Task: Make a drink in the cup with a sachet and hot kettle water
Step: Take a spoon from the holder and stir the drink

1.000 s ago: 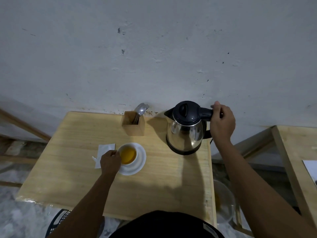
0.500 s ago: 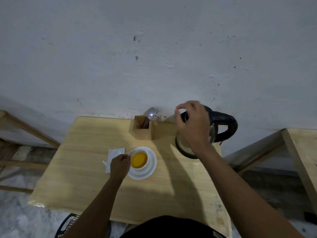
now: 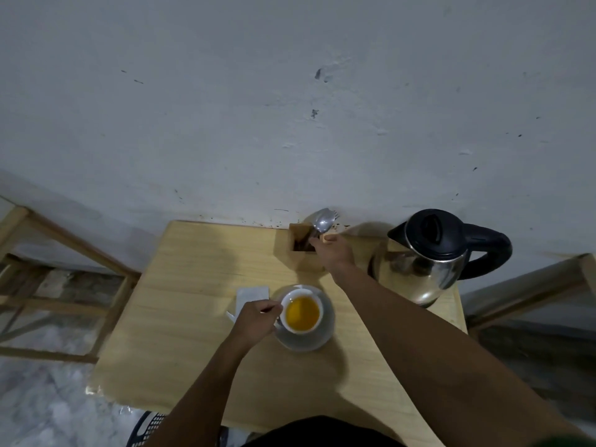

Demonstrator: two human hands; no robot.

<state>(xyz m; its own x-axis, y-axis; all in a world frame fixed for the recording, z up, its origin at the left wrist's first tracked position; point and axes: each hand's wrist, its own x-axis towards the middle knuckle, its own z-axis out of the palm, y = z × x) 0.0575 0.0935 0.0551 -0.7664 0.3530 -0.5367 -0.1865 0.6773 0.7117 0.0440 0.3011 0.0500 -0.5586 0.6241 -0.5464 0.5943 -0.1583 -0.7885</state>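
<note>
A white cup [image 3: 301,312] filled with orange-yellow liquid stands on a white saucer [image 3: 317,340] in the middle of the wooden table [image 3: 180,317]. My left hand [image 3: 254,319] grips the cup at its left side. My right hand [image 3: 332,253] is at the wooden cutlery holder [image 3: 298,253] by the wall, its fingers closed round the handle of a spoon [image 3: 322,221] that stands in it. The steel kettle [image 3: 429,256] with a black lid and handle stands at the table's back right. A white sachet [image 3: 250,296] lies just left of the cup.
A fork stands behind the spoon in the holder. Wooden frames stand left and right of the table. A dark basket [image 3: 146,430] sits on the floor below the table's front edge. The wall runs close behind the table.
My right hand let go of the kettle and moved left to the cutlery holder, where it now holds the spoon. The left hand stayed at the cup.
</note>
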